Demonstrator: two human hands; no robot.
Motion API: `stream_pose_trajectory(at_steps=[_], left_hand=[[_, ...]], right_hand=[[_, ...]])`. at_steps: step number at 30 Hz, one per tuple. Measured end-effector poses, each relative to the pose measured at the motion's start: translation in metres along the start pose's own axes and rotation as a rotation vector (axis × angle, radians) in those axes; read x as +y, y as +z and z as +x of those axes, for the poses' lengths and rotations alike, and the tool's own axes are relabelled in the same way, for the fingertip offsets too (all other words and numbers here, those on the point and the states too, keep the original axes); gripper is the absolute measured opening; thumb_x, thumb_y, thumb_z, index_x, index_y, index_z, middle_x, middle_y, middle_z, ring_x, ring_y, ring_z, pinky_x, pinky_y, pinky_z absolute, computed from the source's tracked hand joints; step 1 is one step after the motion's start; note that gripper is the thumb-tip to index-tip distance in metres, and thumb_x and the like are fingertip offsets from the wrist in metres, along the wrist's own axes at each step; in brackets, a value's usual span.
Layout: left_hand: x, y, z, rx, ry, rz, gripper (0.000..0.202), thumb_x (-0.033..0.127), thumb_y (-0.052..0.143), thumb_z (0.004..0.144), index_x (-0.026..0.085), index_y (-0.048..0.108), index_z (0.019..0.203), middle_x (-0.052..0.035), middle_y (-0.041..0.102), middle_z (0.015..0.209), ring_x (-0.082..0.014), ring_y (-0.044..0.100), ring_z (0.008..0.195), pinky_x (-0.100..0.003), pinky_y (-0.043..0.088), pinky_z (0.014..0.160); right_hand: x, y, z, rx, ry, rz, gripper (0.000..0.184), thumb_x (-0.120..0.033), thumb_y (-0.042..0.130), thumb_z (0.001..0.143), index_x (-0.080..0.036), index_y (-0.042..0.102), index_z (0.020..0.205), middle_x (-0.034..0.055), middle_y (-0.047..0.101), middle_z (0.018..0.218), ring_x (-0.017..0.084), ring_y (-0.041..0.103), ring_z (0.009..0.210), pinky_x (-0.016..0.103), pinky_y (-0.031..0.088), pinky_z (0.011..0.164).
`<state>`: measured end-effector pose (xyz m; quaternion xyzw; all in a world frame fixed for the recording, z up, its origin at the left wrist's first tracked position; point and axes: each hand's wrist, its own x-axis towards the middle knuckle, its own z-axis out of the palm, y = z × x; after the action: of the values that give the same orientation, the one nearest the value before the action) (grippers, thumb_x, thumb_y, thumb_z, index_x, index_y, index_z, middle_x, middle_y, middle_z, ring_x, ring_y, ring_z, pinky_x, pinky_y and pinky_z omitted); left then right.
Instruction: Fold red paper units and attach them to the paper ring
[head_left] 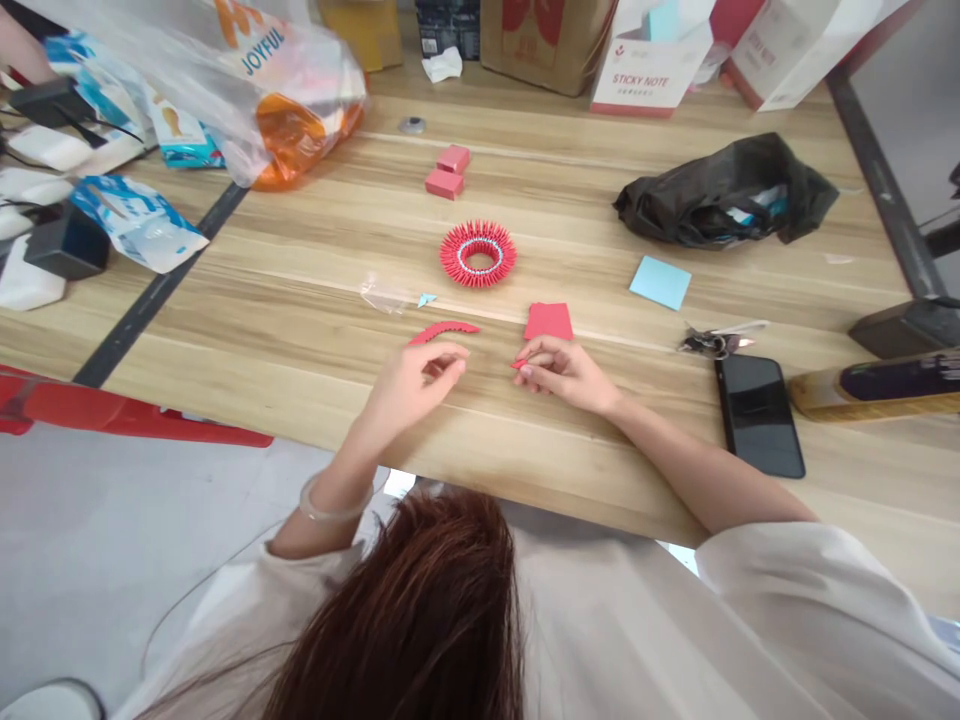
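My right hand (564,372) rests on the wooden table (315,330) with its fingers pinched on a small folded red paper piece (519,364). My left hand (420,378) hovers beside it, fingers curled and pinched; what it holds I cannot make out. Just beyond my left hand lies a curved red strip of joined paper pieces (444,331). A stack of red paper squares (548,321) lies just past my right hand. Farther back sits a red ring of folded paper with a pale inner rim (478,254).
Two pink note blocks (448,171) lie farther back. A blue sticky note (660,282), keys (712,341) and a black phone (759,415) lie to the right, with a black plastic bag (724,192) behind. A clear bag with orange contents (285,90) sits at back left; boxes line the far edge.
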<state>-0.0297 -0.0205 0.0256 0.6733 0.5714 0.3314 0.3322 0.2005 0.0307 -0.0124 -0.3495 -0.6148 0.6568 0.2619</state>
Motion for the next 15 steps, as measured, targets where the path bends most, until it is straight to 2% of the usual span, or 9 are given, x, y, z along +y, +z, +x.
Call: stream_pose_trajectory(at_steps=[3,4,7,9,11,15], left_hand=[[-0.005,-0.004,0.036,-0.138,0.199,0.351,0.025,0.021,0.052,0.084,0.015,0.066,0.103,-0.0091,0.068,0.104,-0.0215,0.063,0.092,-0.036,0.049,0.087],[-0.01,-0.003,0.045,-0.148,0.242,0.447,0.026,0.017,0.052,0.082,0.014,0.066,0.103,-0.011,0.066,0.106,-0.0242,0.061,0.099,-0.04,0.046,0.093],[-0.028,0.002,0.064,-0.144,0.261,0.639,0.03,0.014,0.05,0.082,0.011,0.063,0.109,-0.0137,0.061,0.108,-0.0257,0.058,0.1,-0.042,0.044,0.093],[-0.037,0.005,0.068,-0.196,0.289,0.67,0.022,0.014,0.05,0.083,0.013,0.067,0.096,-0.0112,0.061,0.098,-0.0242,0.057,0.094,-0.041,0.044,0.091],[-0.042,0.007,0.068,-0.182,0.301,0.66,0.018,0.018,0.051,0.084,0.013,0.067,0.09,-0.0107,0.061,0.094,-0.0243,0.056,0.093,-0.04,0.043,0.09],[-0.035,0.008,0.062,-0.192,0.355,0.581,0.017,0.026,0.054,0.086,0.014,0.064,0.092,-0.0095,0.064,0.097,-0.0245,0.056,0.097,-0.039,0.042,0.089]], right_hand=[[0.005,0.001,0.002,0.028,-0.008,-0.011,0.027,-0.037,0.063,0.079,-0.016,0.051,0.091,0.0055,0.069,0.077,0.008,0.057,0.055,0.019,0.042,0.049],[0.006,0.001,0.002,0.041,-0.007,-0.008,0.027,-0.037,0.064,0.079,-0.016,0.051,0.09,0.0057,0.069,0.078,0.008,0.058,0.055,0.019,0.042,0.048],[0.008,0.001,0.004,0.084,-0.004,0.012,0.028,-0.037,0.066,0.076,-0.014,0.054,0.087,0.0054,0.068,0.074,0.009,0.06,0.056,0.018,0.042,0.045],[0.008,0.002,0.004,0.106,-0.007,0.026,0.028,-0.037,0.068,0.075,-0.013,0.057,0.085,0.0045,0.067,0.07,0.01,0.061,0.056,0.018,0.043,0.046],[0.009,0.002,0.005,0.127,-0.014,0.046,0.027,-0.036,0.07,0.073,-0.012,0.059,0.082,0.0038,0.066,0.067,0.009,0.06,0.054,0.018,0.044,0.046],[0.013,0.003,0.006,0.147,-0.046,0.102,0.024,-0.032,0.072,0.071,-0.013,0.061,0.078,0.0039,0.067,0.067,0.01,0.061,0.055,0.021,0.048,0.049]])
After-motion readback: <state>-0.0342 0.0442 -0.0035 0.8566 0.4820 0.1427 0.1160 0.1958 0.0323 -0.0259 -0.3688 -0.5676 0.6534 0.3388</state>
